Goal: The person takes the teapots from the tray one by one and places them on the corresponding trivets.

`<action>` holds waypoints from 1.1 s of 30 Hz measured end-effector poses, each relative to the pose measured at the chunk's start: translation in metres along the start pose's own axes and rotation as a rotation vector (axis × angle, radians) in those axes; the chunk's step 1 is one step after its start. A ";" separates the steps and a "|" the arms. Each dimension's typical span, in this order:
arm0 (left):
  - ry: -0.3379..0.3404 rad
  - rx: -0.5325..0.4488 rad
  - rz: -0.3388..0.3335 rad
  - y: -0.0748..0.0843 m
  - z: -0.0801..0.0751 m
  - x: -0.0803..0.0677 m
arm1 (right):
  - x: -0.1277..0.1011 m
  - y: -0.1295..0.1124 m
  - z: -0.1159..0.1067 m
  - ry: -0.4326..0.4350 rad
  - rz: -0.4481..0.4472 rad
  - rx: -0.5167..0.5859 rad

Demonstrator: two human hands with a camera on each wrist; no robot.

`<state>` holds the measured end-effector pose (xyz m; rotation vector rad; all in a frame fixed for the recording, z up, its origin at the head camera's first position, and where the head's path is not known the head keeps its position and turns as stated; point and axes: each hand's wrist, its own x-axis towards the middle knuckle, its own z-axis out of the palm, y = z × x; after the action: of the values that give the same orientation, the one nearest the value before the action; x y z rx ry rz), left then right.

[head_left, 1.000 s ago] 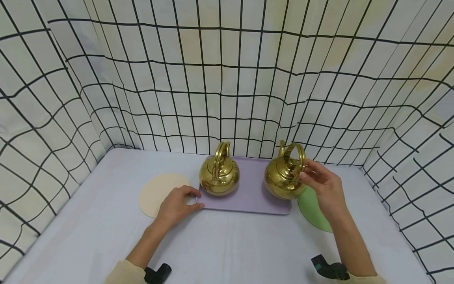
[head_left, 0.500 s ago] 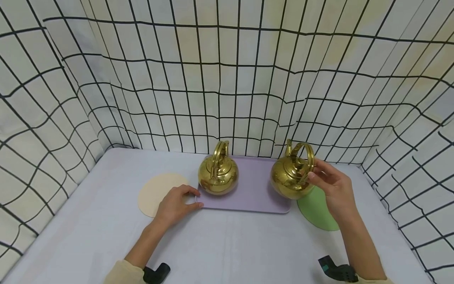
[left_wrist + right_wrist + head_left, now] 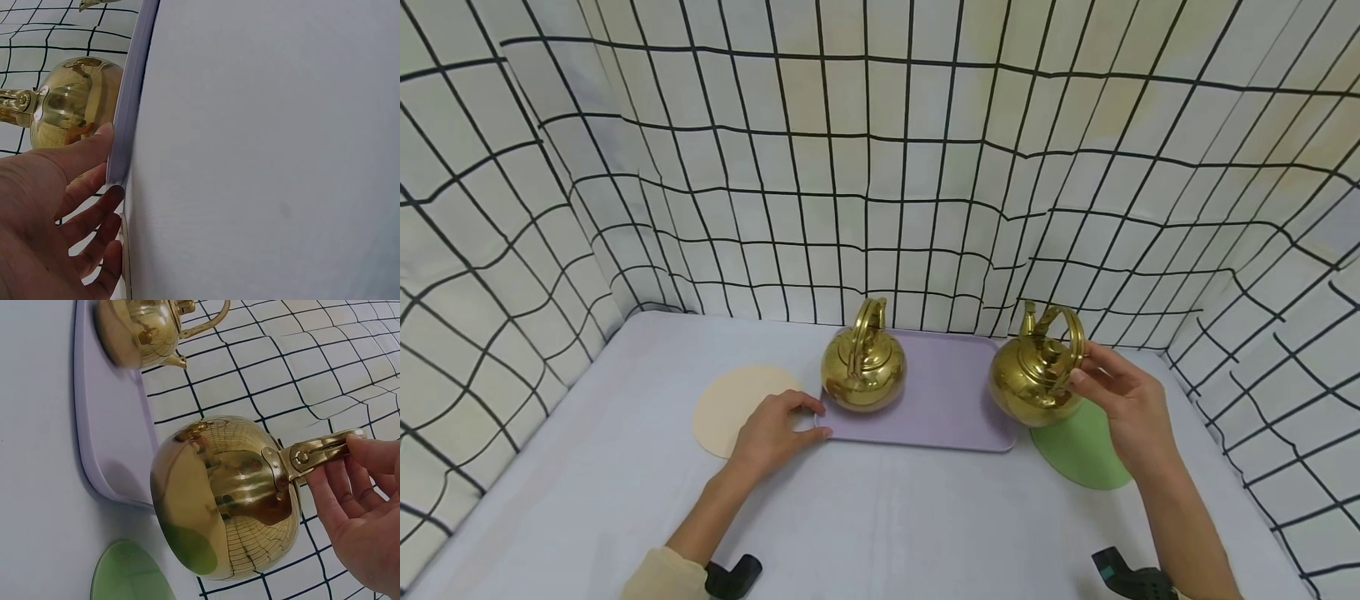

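Observation:
My right hand (image 3: 1129, 408) grips the upright top handle of a brass teapot (image 3: 1030, 383). This teapot hangs raised and slightly tilted beyond the right end of a lilac tray (image 3: 947, 417), over part of a round green mat (image 3: 1086, 454). In the right wrist view, thumb and fingers close around its handle (image 3: 322, 450). A second brass teapot (image 3: 865, 371) stands on the tray's left part. My left hand (image 3: 775, 433) holds the tray's near left corner between thumb and fingers, as the left wrist view shows at the tray rim (image 3: 128, 119).
A round cream mat (image 3: 730, 412) lies left of the tray, partly behind my left hand. White cloth (image 3: 880, 525) covers the table. Gridded white fabric walls (image 3: 887, 167) stand behind and on both sides.
My right hand has carried its teapot to the right, from above the tray's right part to past its right end. The left hand, tray and other teapot stay put.

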<state>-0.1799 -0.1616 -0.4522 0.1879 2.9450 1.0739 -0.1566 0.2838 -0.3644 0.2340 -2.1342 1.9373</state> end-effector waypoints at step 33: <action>-0.002 -0.010 -0.008 0.003 -0.001 -0.001 | -0.008 0.006 -0.027 -0.014 -0.011 0.020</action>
<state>-0.1782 -0.1602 -0.4498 0.1771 2.9357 1.0865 -0.1486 0.3106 -0.3700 0.2640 -2.1183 1.9577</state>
